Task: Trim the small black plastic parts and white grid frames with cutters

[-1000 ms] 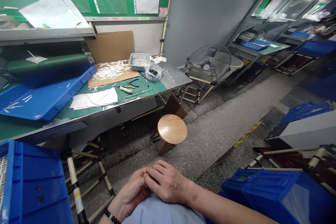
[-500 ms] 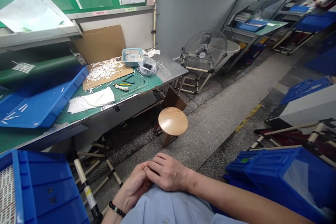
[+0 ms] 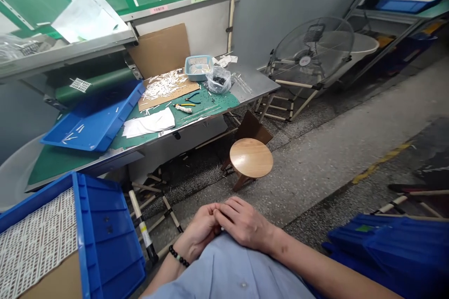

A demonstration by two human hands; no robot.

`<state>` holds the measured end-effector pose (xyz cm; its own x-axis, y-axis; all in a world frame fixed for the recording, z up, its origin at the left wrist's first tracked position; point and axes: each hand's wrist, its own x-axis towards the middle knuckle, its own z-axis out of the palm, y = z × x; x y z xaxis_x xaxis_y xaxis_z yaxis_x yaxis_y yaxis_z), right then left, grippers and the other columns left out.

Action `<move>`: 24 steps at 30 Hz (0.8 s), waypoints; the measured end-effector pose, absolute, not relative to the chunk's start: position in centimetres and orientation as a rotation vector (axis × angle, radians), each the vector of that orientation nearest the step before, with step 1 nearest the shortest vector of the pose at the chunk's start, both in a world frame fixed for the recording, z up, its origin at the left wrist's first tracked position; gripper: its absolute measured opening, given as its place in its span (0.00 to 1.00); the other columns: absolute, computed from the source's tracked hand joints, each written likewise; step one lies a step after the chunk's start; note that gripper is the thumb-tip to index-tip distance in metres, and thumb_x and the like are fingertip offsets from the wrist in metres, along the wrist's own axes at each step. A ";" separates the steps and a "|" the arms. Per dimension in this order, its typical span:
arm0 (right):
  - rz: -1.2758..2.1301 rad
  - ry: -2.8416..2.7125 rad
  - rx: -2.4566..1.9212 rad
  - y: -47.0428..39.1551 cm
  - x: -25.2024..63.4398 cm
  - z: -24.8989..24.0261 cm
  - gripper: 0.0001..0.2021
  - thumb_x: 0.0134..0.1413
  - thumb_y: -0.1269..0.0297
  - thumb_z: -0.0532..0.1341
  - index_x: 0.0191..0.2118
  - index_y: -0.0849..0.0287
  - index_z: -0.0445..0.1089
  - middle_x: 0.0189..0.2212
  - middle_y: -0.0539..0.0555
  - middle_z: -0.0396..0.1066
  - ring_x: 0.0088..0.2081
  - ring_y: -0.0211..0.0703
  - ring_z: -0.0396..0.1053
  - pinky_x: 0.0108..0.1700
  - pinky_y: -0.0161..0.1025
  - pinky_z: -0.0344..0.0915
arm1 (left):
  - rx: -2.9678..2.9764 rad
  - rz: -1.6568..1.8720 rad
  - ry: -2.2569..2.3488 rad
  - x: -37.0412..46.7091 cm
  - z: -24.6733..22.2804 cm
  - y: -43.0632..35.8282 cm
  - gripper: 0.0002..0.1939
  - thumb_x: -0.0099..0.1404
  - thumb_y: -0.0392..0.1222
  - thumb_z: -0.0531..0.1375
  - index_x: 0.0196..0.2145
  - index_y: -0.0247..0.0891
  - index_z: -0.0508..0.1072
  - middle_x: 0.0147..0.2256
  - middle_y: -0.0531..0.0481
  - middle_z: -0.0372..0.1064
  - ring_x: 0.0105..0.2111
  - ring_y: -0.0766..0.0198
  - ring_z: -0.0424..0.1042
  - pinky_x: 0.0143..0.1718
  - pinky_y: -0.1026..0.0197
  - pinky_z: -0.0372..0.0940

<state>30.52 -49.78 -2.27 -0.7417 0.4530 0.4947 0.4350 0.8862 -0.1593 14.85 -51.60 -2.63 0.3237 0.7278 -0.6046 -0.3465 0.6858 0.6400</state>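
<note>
I saw the right hand [image 3: 247, 225] lapping the left hand [image 3: 201, 230], fingers curled, nothing visibly held; the round wooden stool [image 3: 251, 158] stood ahead, nearer the right.

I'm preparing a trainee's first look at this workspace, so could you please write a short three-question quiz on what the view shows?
1. What is heaped on the flat cardboard sheet?
A. Blue crates
B. Small white strips
C. Black beads
2. True or false: the left hand and the right hand are held well apart.
3. Which stands nearer the person, the round wooden stool or the wire-caged fan?

Key:
1. B.
2. False; the two hands touch, held together in front of the light-blue shirt.
3. The round wooden stool.
</note>
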 end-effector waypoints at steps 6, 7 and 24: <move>0.784 -1.826 -1.044 -50.4 30.8 0.6 0.15 0.59 0.66 0.59 0.52 0.57 0.63 0.40 0.56 0.70 0.42 0.44 0.69 0.44 0.42 0.69 | 0.954 0.916 1.188 13.3 2.8 -51.4 0.11 0.59 0.41 0.63 0.39 0.36 0.73 0.31 0.51 0.65 0.29 0.69 0.62 0.30 0.66 0.56; 0.975 -1.675 -1.068 -50.6 30.8 1.4 0.17 0.58 0.64 0.60 0.52 0.56 0.62 0.40 0.55 0.70 0.41 0.43 0.70 0.43 0.41 0.70 | 1.084 0.922 1.191 13.0 4.1 -51.6 0.10 0.60 0.41 0.62 0.40 0.37 0.73 0.34 0.49 0.67 0.31 0.67 0.64 0.32 0.66 0.58; 1.734 -1.120 -0.963 -52.7 30.8 6.3 0.21 0.51 0.62 0.66 0.50 0.55 0.62 0.37 0.51 0.68 0.40 0.38 0.69 0.44 0.38 0.67 | 1.789 0.834 1.027 13.5 9.3 -52.7 0.07 0.60 0.30 0.56 0.36 0.36 0.71 0.33 0.47 0.70 0.33 0.64 0.69 0.35 0.62 0.64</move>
<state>30.84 -52.67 6.28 -0.3544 0.9218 -0.1572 -0.2360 -0.2509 -0.9388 13.48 -52.66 9.32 0.4315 0.8943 0.1188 0.2994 -0.2661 0.9163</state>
